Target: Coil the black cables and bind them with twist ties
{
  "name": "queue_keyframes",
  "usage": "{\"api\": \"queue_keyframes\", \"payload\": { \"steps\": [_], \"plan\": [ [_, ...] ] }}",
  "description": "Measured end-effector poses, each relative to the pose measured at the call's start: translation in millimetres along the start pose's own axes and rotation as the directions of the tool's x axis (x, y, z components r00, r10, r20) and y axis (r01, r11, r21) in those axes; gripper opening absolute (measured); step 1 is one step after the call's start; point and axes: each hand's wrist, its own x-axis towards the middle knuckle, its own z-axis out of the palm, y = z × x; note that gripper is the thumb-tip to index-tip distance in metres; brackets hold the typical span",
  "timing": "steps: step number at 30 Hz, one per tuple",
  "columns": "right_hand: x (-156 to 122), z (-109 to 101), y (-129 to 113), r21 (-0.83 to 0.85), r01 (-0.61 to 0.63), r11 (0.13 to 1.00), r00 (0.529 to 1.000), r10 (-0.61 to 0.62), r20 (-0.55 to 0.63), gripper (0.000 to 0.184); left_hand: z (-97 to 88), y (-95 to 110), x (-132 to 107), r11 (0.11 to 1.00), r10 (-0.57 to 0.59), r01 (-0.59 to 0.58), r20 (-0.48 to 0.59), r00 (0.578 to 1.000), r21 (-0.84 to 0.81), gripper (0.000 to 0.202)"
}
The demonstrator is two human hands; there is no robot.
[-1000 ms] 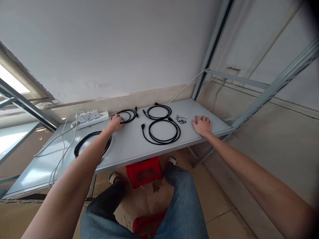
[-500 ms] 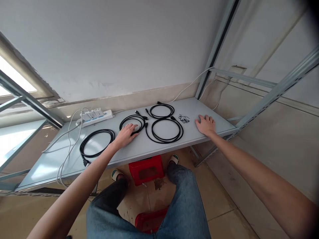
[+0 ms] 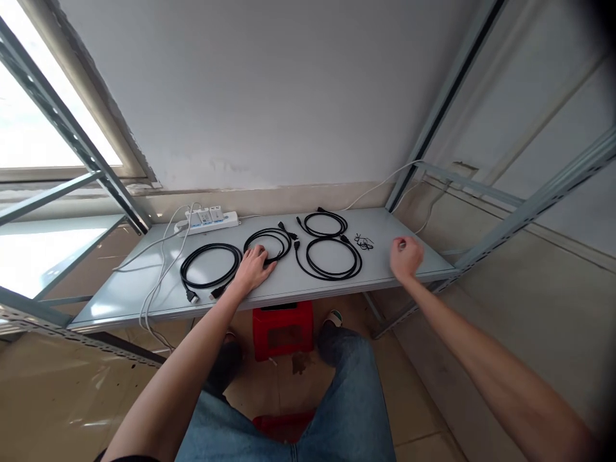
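My left hand (image 3: 255, 266) lies flat, fingers spread, on the near edge of a small black cable coil (image 3: 273, 237) on the grey metal shelf (image 3: 120, 298). Left of this coil lies a larger black coil (image 3: 192, 266). To its right are two more: a small one (image 3: 322, 223) at the back and a big one (image 3: 334, 258) in front. My right hand (image 3: 407, 256) hovers over the shelf's right end with its fingers curled in. Nothing shows in it. A small tangle of black twist ties (image 3: 364, 242) lies just left of it.
A white power strip (image 3: 206, 220) with plugs sits at the back left, and white cords (image 3: 158, 269) trail from it over the shelf's front edge. Metal uprights (image 3: 433, 122) frame the shelf. A red stool (image 3: 282, 327) stands on the floor below, by my legs.
My left hand has dragged the small coil from beside the power strip towards the front. My right hand has gone from flat on the shelf to curled. My head has turned left.
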Motion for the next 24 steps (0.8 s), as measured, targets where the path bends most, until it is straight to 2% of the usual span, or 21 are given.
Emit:
{"api": "queue_keyframes", "payload": {
  "steps": [2, 3, 4, 6, 7, 8, 10, 13, 15, 18, 21, 24],
  "plan": [
    [-16, -1, -39, 0.297, 0.080, 0.951, 0.985, -0.122, 0.125, 0.035, 1.0, 0, 0, 1.000, -0.001, 0.001, -0.002, 1.000, -0.008, 0.035],
    [-26, 1, -62, 0.430, 0.112, 0.896, 0.946, -0.229, 0.230, 0.035, 0.7, 0, 0, 1.000, -0.003, 0.003, -0.001, 1.000, -0.002, 0.036],
    [-37, 4, -87, 0.533, 0.142, 0.834, 0.871, -0.361, 0.333, 0.033, -0.2, 1, -1, 1.000, -0.006, 0.006, 0.001, 1.000, 0.008, 0.036],
    [-59, 13, -137, 0.669, 0.177, 0.721, 0.691, -0.576, 0.437, 0.030, -3.0, 3, -2, 0.999, -0.015, 0.015, 0.005, 1.000, 0.034, 0.036],
    [-69, 19, -159, 0.708, 0.184, 0.681, 0.632, -0.634, 0.446, 0.030, -4.7, 5, -2, 0.999, -0.019, 0.019, 0.006, 1.000, 0.044, 0.036],
    [-78, 25, -180, 0.734, 0.179, 0.655, 0.593, -0.667, 0.450, 0.032, -6.4, 6, -2, 0.999, -0.020, 0.020, 0.006, 1.000, 0.051, 0.036],
    [-91, 38, -210, 0.757, 0.126, 0.641, 0.589, -0.662, 0.463, 0.041, -9.0, 8, -3, 0.998, -0.019, 0.018, 0.008, 1.000, 0.059, 0.035],
    [-100, 59, -228, 0.758, 0.010, 0.652, 0.598, -0.611, 0.519, 0.056, -9.9, 9, -2, 0.998, -0.021, 0.020, 0.015, 1.000, 0.065, 0.034],
    [-102, 69, -228, 0.772, -0.135, 0.621, 0.583, -0.580, 0.569, 0.054, -8.8, 9, -1, 0.998, -0.030, 0.029, 0.014, 0.999, 0.058, 0.033],
    [-103, 77, -220, 0.783, -0.322, 0.532, 0.558, -0.562, 0.611, 0.047, -7.2, 8, 0, 0.999, -0.045, 0.044, 0.014, 0.999, 0.030, 0.032],
    [-105, 79, -216, 0.782, -0.349, 0.517, 0.557, -0.556, 0.617, 0.047, -8.2, 8, 1, 0.998, -0.055, 0.055, 0.024, 0.998, 0.011, 0.033],
    [-107, 79, -215, 0.780, -0.334, 0.530, 0.576, -0.540, 0.614, 0.048, -10.4, 10, 0, 0.998, -0.061, 0.061, 0.033, 0.998, 0.006, 0.034]
  ]
}}
